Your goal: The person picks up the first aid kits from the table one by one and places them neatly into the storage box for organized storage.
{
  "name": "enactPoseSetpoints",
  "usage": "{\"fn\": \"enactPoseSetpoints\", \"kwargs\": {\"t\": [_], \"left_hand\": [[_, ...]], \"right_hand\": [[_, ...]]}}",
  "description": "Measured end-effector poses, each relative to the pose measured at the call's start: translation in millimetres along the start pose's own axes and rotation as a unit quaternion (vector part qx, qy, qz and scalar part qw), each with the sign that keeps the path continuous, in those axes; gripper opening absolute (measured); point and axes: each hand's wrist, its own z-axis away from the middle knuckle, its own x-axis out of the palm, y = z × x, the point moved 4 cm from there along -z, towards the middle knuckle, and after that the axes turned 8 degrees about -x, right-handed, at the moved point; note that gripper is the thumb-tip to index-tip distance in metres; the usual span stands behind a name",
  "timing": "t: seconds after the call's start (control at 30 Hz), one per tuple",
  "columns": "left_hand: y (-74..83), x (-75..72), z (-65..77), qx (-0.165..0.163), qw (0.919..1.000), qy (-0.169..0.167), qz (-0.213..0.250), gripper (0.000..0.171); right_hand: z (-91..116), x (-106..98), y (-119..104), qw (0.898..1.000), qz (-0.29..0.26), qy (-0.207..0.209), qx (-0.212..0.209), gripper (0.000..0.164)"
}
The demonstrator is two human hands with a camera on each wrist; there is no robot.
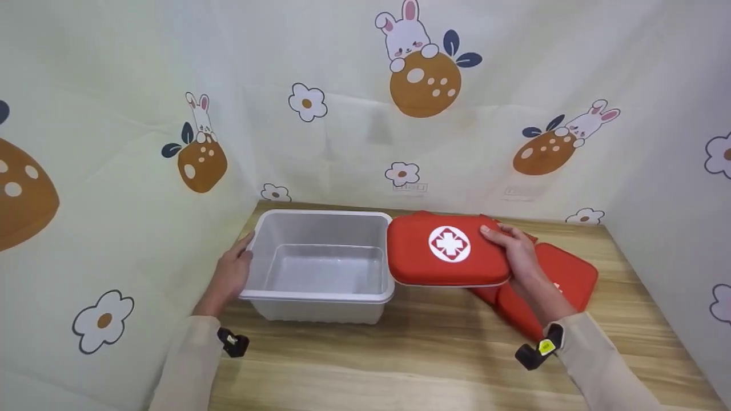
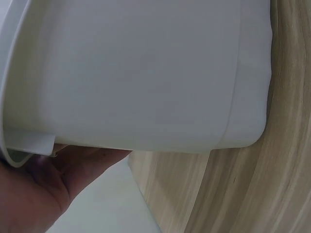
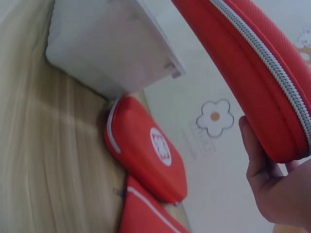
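Observation:
My right hand (image 1: pixel 521 256) grips the right end of a red zippered first-aid case (image 1: pixel 414 254) with a white cross emblem. The thumb lies on its top and the fingers go underneath. The case is held above the table, beside the right rim of a white plastic bin (image 1: pixel 320 296). In the right wrist view, its grey zipper (image 3: pixel 267 51) runs along the side. At the bin's left side, my left hand (image 1: pixel 233 271) holds the rim, its fingers partly hidden behind the lip (image 2: pixel 29 141). Nothing is seen inside the bin.
More red cases lie on the wooden table (image 1: pixel 365 365) to the right of the bin. One case (image 3: pixel 141 138) sits close to the bin; another red case (image 1: pixel 571 271) is partly behind my right forearm. Patterned curtains (image 1: pixel 342 142) stand behind and at both sides.

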Motion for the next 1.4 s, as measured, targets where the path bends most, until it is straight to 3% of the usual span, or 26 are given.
{"fn": "enactPoseSetpoints", "kwargs": {"t": [0.3, 0.6, 0.83, 1.4], "left_hand": [[-0.6, 0.0, -1.4, 0.005, 0.9999, 0.008, -0.002, 0.055], [-1.0, 0.1, -0.8, 0.003, 0.9999, 0.002, 0.011, 0.055], [-1.7, -0.7, 1.3, 0.004, 1.0, 0.002, 0.002, 0.055], [-0.4, -0.7, 1.8, 0.026, 0.9995, 0.018, -0.008, 0.055]], "right_hand": [[-8, 47, -16, 0.998, 0.036, -0.043, 0.016, 0.076], [-10, 85, -16, 0.998, 0.05, -0.029, 0.023, 0.058], [-10, 111, -8, 0.997, 0.057, -0.042, 0.042, 0.058], [-3, 177, 3, 0.996, 0.073, -0.048, 0.004, 0.059]]}}
